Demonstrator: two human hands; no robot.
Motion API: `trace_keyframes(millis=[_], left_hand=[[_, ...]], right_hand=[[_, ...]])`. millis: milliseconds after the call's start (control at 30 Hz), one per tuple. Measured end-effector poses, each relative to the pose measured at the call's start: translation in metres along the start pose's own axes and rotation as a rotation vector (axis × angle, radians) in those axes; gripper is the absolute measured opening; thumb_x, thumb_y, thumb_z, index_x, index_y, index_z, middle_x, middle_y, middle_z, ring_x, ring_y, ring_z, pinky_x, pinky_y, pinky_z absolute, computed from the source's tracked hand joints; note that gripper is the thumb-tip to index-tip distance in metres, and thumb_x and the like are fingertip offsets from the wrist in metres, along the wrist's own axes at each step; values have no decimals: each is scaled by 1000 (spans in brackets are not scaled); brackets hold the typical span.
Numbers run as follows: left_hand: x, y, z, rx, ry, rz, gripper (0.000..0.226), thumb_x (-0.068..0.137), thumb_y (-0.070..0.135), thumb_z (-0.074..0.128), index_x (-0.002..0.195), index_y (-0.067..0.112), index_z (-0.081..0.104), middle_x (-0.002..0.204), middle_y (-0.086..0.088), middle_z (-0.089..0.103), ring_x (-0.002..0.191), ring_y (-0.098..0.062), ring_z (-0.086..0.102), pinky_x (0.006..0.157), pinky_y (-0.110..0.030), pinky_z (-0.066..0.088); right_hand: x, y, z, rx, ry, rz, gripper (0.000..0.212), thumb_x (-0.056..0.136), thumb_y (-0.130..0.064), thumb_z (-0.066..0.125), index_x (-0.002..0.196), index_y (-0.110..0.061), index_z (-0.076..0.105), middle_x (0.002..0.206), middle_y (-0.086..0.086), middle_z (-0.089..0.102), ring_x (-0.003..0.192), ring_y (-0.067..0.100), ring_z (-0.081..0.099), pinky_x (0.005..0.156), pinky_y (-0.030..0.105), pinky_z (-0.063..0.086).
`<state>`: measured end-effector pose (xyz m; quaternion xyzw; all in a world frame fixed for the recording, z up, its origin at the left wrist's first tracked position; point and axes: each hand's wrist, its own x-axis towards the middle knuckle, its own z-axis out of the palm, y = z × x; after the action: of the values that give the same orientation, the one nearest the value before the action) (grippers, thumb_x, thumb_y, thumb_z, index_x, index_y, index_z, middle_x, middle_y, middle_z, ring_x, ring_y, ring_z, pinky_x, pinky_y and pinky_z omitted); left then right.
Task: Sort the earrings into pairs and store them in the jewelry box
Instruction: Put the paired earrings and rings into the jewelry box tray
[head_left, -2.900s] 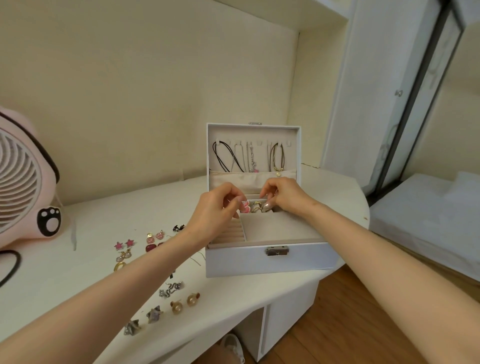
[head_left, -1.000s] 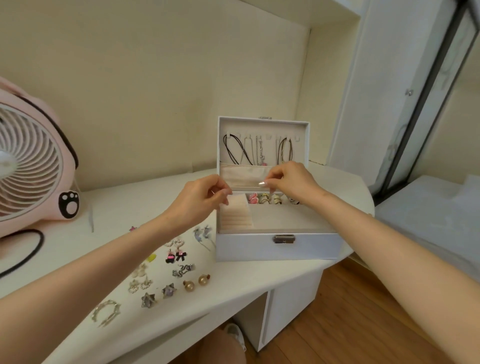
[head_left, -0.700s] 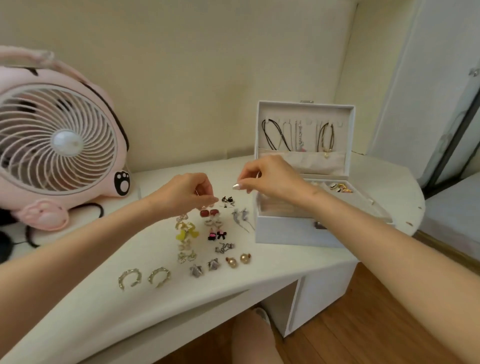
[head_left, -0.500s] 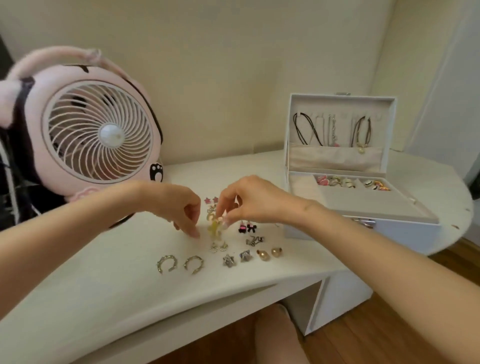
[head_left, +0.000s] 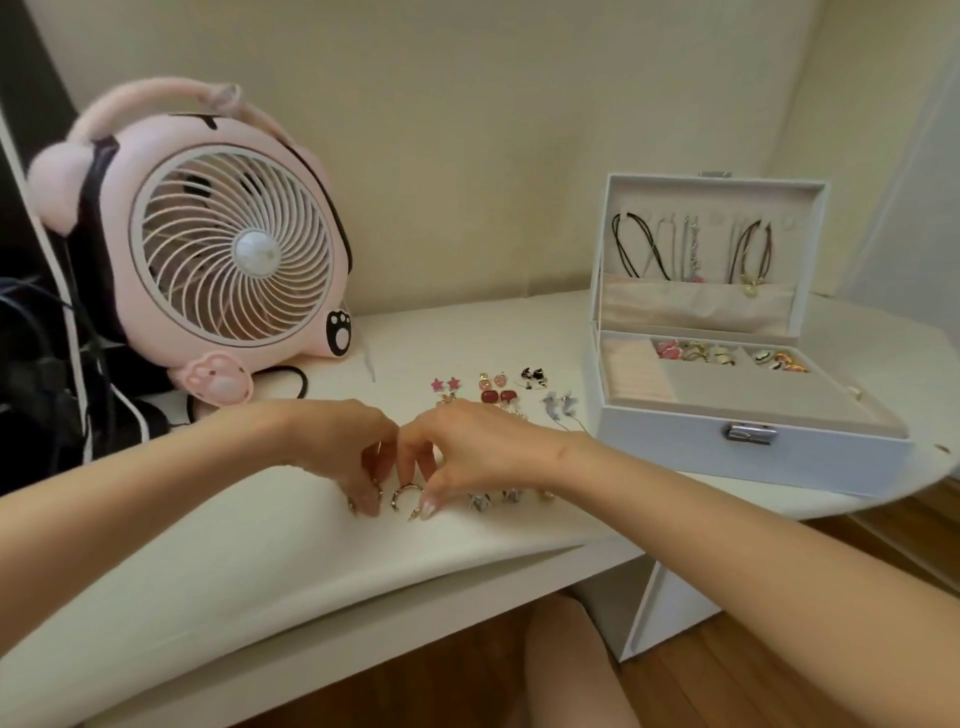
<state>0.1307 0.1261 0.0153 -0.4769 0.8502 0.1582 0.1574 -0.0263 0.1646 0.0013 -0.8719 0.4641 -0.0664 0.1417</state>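
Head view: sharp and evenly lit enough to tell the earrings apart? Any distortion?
Head view: soft, even light, no glare, faint shadows under the left hand and right hand. Head view: wide-angle bending curves the desk edge and stretches both forearms. Head view: detail is soft; the hoop earrings at the fingertips and the earrings in the jewelry box lack fine detail.

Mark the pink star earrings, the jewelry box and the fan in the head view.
pink star earrings (head_left: 438, 384), head view, on the left star of the pair.
jewelry box (head_left: 675, 451), head view, on its white front wall.
fan (head_left: 256, 253), head view, on the centre hub.
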Motion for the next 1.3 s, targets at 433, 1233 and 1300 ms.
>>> trace_keyframes(millis=[433, 1233, 1300], left_hand=[[12, 18, -23, -255, 309, 170, 7, 83, 10, 64, 86, 5, 59, 68, -2, 66, 51, -9, 63, 48, -15, 43], [144, 198, -41, -616, 722, 681, 6, 85, 9, 62, 83, 13, 60, 70, 7, 60, 60, 3, 54, 59, -8, 40], [151, 202, -46, -591, 725, 693, 8, 85, 9, 62, 81, 16, 59, 69, 9, 60, 60, 1, 55, 59, -10, 40]], right_hand=[[-14, 15, -24, 219, 291, 53, 15, 68, -10, 77, 75, -15, 65, 78, -2, 67, 67, 5, 54, 65, 22, 45], [-161, 223, -98, 279, 903, 680, 14, 76, 7, 69, 77, -7, 71, 63, 0, 64, 52, 3, 60, 52, 10, 46], [-159, 227, -100, 213, 853, 689, 15, 74, 5, 71, 76, -9, 72, 63, -7, 63, 53, -2, 57, 54, 5, 42]])
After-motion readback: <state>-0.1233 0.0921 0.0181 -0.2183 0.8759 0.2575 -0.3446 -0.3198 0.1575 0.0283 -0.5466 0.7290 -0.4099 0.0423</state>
